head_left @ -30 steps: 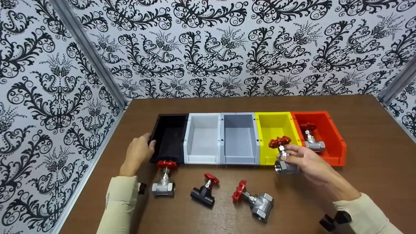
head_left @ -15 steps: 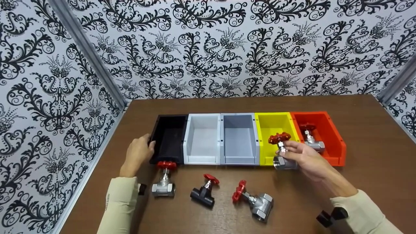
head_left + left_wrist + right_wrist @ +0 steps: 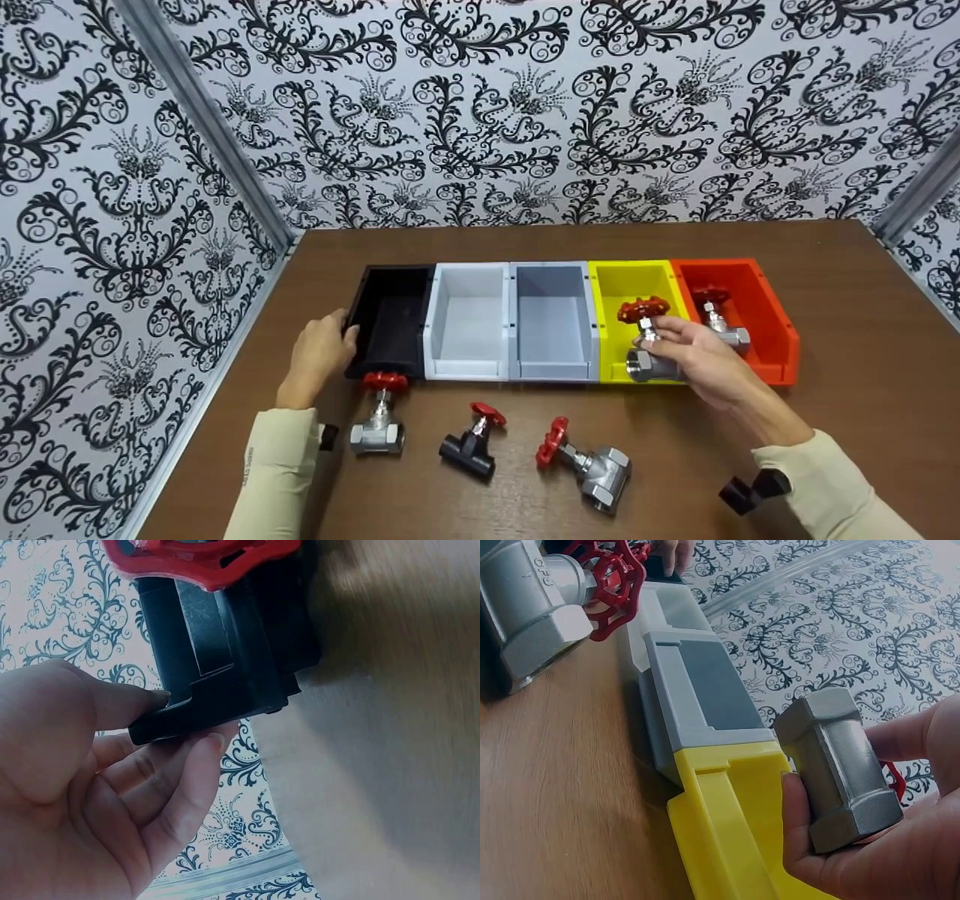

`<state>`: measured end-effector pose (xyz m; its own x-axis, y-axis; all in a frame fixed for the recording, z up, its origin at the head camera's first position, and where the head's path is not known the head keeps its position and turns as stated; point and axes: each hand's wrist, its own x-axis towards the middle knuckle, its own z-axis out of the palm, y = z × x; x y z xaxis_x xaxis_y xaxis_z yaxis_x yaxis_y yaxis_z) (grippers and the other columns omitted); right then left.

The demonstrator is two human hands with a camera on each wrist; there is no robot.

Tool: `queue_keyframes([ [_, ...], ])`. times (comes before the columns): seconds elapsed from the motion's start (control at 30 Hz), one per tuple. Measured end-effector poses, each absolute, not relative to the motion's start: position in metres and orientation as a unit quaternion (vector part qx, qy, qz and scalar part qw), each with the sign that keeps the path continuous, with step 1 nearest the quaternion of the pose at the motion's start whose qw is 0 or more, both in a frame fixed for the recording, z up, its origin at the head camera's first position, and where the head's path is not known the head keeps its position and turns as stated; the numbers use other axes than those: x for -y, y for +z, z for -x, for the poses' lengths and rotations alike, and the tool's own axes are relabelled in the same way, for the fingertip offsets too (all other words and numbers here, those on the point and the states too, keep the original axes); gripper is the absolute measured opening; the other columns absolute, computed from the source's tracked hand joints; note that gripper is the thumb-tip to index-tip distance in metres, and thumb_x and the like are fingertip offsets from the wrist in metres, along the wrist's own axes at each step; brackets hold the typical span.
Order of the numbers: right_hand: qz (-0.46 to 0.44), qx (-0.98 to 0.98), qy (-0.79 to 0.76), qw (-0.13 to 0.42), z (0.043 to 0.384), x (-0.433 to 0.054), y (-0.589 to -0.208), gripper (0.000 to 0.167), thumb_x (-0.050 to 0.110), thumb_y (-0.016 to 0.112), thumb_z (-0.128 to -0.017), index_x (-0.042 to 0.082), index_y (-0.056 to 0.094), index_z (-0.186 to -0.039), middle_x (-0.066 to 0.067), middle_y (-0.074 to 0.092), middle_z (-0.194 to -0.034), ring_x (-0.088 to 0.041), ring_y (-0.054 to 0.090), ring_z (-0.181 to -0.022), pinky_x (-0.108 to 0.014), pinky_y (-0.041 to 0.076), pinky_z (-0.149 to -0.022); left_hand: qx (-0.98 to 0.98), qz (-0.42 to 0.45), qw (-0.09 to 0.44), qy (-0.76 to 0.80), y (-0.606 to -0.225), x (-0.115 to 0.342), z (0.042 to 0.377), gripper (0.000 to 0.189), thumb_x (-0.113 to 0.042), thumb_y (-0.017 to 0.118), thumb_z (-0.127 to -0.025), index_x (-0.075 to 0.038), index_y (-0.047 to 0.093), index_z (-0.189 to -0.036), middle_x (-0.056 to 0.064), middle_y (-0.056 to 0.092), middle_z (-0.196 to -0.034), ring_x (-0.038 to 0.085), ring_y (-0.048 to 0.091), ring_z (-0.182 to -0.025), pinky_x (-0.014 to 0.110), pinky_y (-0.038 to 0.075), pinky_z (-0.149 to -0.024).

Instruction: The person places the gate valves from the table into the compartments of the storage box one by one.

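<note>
My right hand (image 3: pixel 701 360) grips a steel gate valve (image 3: pixel 649 363) with a red handwheel, held upright over the front of the yellow bin (image 3: pixel 621 282). In the right wrist view the valve's hex-ended body (image 3: pixel 838 769) lies between thumb and fingers. My left hand (image 3: pixel 319 352) is at the outer side of the black bin (image 3: pixel 394 315); the left wrist view shows thumb and fingers pinching that bin's wall (image 3: pixel 202 709). Another steel valve (image 3: pixel 721 324) with a red handwheel sits in the red bin (image 3: pixel 776 330).
White (image 3: pixel 471 315) and grey (image 3: pixel 553 315) bins stand between black and yellow. On the table before the row lie a steel valve (image 3: pixel 377 435), a black plastic valve (image 3: pixel 469 450) and a larger steel valve (image 3: pixel 602 476). Patterned walls (image 3: pixel 480 112) enclose the back and left.
My right hand has carried the valve slightly forward and left, from in front of the yellow bin to over its front lip. The left hand stays at the black bin.
</note>
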<state>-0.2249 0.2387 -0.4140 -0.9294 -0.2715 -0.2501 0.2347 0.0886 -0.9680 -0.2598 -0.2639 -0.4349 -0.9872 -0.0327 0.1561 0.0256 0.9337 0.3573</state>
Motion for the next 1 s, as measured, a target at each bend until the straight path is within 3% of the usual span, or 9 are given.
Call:
queue_keyframes([
  [0.3, 0.005, -0.701, -0.690, 0.181, 0.230, -0.236, -0.416, 0.072, 0.016, 0.056, -0.100, -0.007, 0.013, -0.153, -0.014, 0.057, -0.129, -0.013, 0.068, -0.096, -0.025, 0.055, -0.087, 0.980, -0.002, 0.079, -0.182, -0.436, 0.263, 0.261, 0.041, -0.017, 0.056, -0.097, 0.011, 0.056, -0.128, 0.037, 0.061, -0.119, 0.055, 0.059, -0.107, 0.062, 0.046, -0.091],
  [0.57, 0.009, -0.710, -0.682, 0.172, 0.234, -0.234, -0.417, 0.073, 0.015, 0.053, -0.102, -0.008, 0.008, -0.154, -0.028, 0.043, -0.143, -0.010, 0.066, -0.097, -0.023, 0.054, -0.087, 0.980, 0.001, 0.078, -0.181, -0.436, 0.264, 0.261, 0.042, -0.016, 0.056, -0.097, 0.012, 0.055, -0.128, 0.037, 0.061, -0.119, 0.055, 0.059, -0.107, 0.062, 0.046, -0.091],
  [0.83, 0.015, -0.696, -0.701, 0.154, 0.239, -0.231, -0.417, 0.058, 0.009, 0.051, -0.101, -0.013, 0.022, -0.146, -0.007, 0.067, -0.113, -0.012, 0.070, -0.089, -0.027, 0.056, -0.083, 0.979, 0.002, 0.089, -0.185, -0.436, 0.264, 0.260, 0.039, -0.015, 0.057, -0.097, 0.011, 0.058, -0.125, 0.036, 0.063, -0.116, 0.055, 0.061, -0.104, 0.063, 0.046, -0.088],
  [1.0, 0.001, -0.711, -0.688, 0.147, 0.243, -0.228, -0.419, 0.063, 0.010, 0.051, -0.101, -0.012, 0.017, -0.150, -0.017, 0.060, -0.125, -0.010, 0.068, -0.090, -0.024, 0.055, -0.083, 0.977, 0.008, 0.105, -0.187, -0.438, 0.264, 0.260, 0.035, -0.014, 0.058, -0.096, 0.011, 0.060, -0.121, 0.036, 0.065, -0.110, 0.055, 0.062, -0.099, 0.063, 0.047, -0.085],
])
